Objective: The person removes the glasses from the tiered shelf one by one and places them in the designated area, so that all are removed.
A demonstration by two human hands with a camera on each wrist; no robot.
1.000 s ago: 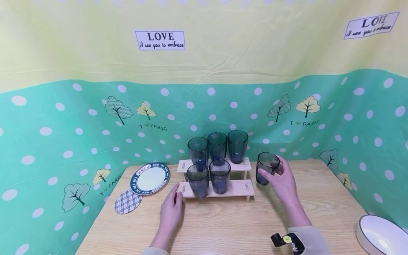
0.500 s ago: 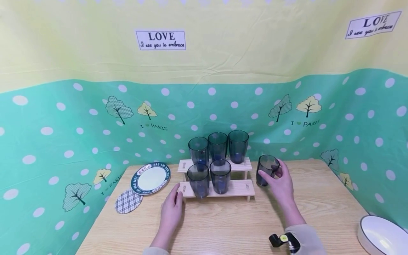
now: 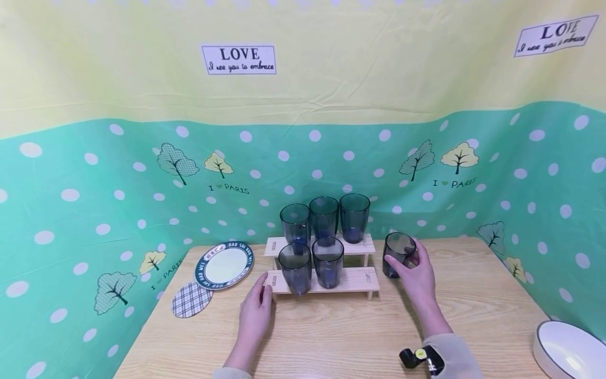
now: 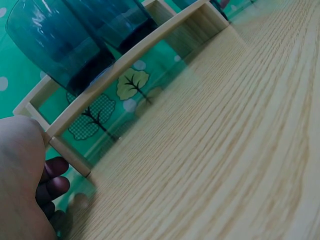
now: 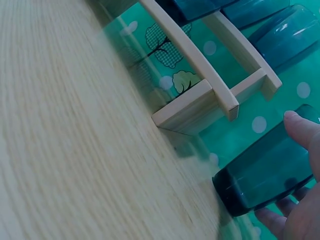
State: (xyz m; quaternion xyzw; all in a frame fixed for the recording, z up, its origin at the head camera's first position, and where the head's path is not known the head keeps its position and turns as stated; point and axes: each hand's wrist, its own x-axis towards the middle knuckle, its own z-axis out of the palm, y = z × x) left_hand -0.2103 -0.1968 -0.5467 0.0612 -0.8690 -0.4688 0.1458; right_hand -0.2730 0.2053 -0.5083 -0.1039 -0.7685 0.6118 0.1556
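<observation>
Right of a two-step wooden rack (image 3: 352,281), my right hand (image 3: 418,273) holds a dark tinted glass tumbler (image 3: 392,259), thumb on one side and fingers on the other. The tumbler is upright, its base at or just above the tabletop; I cannot tell which. My left hand (image 3: 254,310) grips the left end of the lower step, and curled fingertips (image 4: 59,186) show beside its leg in the left wrist view. Two matching tumblers, a left one (image 3: 295,271) and a right one (image 3: 328,263), stand on the lower step. Three more (image 3: 324,218) line the upper step.
A plate (image 3: 224,266) with a dark green rim lies on the table at the left, partly over a checked round coaster (image 3: 191,300). A white bowl (image 3: 568,350) stands at the right front edge. A patterned curtain (image 3: 303,152) surrounds the table's back and sides.
My right hand has lowered the tumbler slightly toward the table, and it now stands more upright. The left hand stays at the rack's end; the rack and other tumblers keep their places.
</observation>
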